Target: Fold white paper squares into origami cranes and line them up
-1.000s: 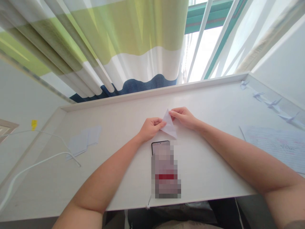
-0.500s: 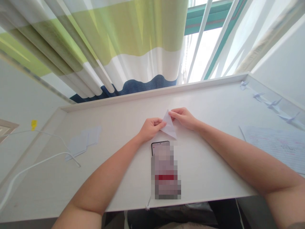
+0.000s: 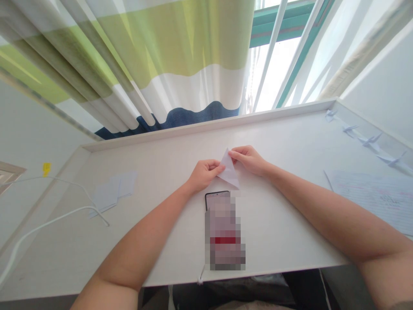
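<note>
A white sheet of paper point(image 3: 229, 175), folded to a triangle with its point away from me, is held over the middle of the white desk point(image 3: 174, 241). My left hand point(image 3: 205, 173) pinches its left edge, the thumb lying on top. With closed fingertips, my right hand point(image 3: 249, 158) grips the right side near the upper point; part of the paper there is hidden behind the fingers. Just below the folded paper lies a phone point(image 3: 217, 194), its screen mostly blurred out.
Several folded paper figures point(image 3: 368, 140) line the desk's right edge, above a written, lined sheet point(image 3: 371, 193). At the left are white paper pieces point(image 3: 106, 193) and a white cable point(image 3: 48, 213). A raised rim point(image 3: 206, 125) runs along the back below a curtain point(image 3: 193, 38).
</note>
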Available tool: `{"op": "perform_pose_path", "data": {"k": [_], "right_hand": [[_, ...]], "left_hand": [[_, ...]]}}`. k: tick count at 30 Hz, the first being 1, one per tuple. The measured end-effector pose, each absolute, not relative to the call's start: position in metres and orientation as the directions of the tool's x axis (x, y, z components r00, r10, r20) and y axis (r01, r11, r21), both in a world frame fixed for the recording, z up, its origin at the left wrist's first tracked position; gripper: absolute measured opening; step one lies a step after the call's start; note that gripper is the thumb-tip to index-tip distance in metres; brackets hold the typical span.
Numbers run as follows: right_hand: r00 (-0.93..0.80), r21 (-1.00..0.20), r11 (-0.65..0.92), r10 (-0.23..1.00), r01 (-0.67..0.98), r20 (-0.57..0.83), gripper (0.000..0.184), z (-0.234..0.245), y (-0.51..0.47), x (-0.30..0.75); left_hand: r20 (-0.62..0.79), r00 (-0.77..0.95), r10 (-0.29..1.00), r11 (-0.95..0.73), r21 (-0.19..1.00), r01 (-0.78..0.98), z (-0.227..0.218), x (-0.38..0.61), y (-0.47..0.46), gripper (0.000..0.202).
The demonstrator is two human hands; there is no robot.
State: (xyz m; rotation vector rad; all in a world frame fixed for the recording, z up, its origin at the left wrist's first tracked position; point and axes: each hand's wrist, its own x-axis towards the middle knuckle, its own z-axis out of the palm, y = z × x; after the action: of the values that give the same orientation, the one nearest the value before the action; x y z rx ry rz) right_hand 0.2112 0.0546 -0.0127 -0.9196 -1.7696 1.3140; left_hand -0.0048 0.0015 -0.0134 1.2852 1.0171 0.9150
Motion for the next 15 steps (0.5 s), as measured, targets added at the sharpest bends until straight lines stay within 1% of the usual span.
{"op": "perform_pose_path", "data": {"k": [15], "right_hand": [[-0.466, -0.974, 0.203, 0.875, 0.101, 0.134, 0.057, -0.0122, 0.0546, 0.2109]], "left_hand": [[-0.102, 0.292, 0.951, 0.111, 0.994, -0.015, -0.0116, -0.0041, 0.0016, 0.051]]}}
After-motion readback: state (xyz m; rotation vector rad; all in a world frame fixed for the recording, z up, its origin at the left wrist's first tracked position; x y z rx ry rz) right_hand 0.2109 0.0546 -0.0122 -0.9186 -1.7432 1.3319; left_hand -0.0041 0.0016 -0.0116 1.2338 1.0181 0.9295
